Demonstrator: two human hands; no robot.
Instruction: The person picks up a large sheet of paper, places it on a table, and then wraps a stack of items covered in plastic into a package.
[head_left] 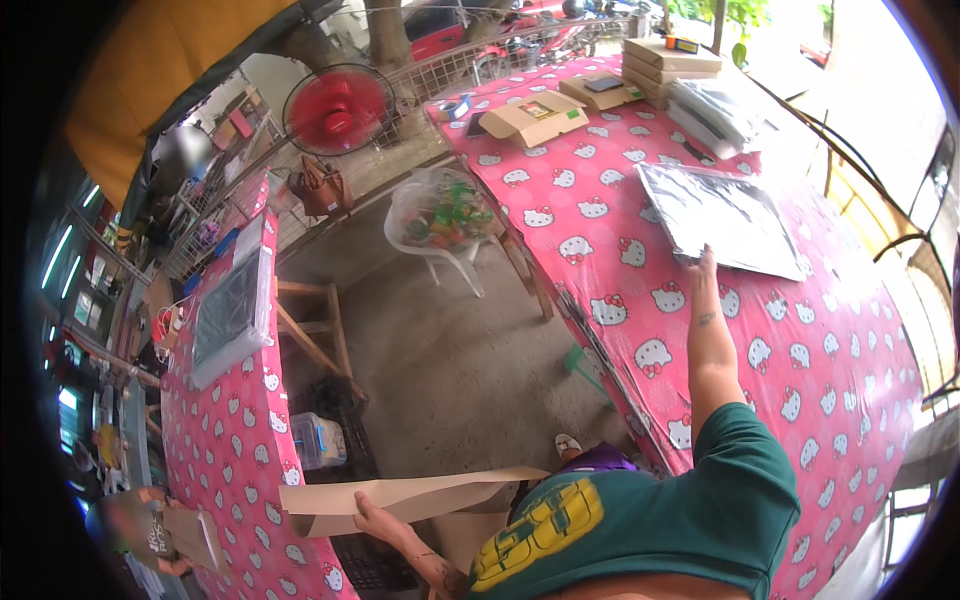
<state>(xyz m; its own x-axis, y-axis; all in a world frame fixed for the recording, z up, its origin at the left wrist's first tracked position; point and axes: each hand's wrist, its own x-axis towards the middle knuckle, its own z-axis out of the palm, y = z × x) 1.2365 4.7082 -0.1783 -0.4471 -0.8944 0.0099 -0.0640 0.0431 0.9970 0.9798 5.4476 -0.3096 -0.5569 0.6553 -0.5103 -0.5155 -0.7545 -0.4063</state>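
My left hand [379, 518] is closed on a long folded sheet of brown cardboard [440, 493], with its thumb on the upper face. The sheet is held low between the two tables, its left end over the edge of the left table. My right arm stretches out over the right table. At its end my right hand [703, 264] grips the near edge of a flat package in shiny clear plastic [722, 217], which lies on the table; some fingers are hidden at that edge.
Pink patterned cloth covers the right table [665, 330] and left table [235, 450]. Brown boxes [668, 62], an opened carton [535, 118] and plastic packs [712, 115] lie at the back. Beyond the aisle stand a white chair [415, 240] and red fan [340, 110]. Another person [160, 530] holds a box.
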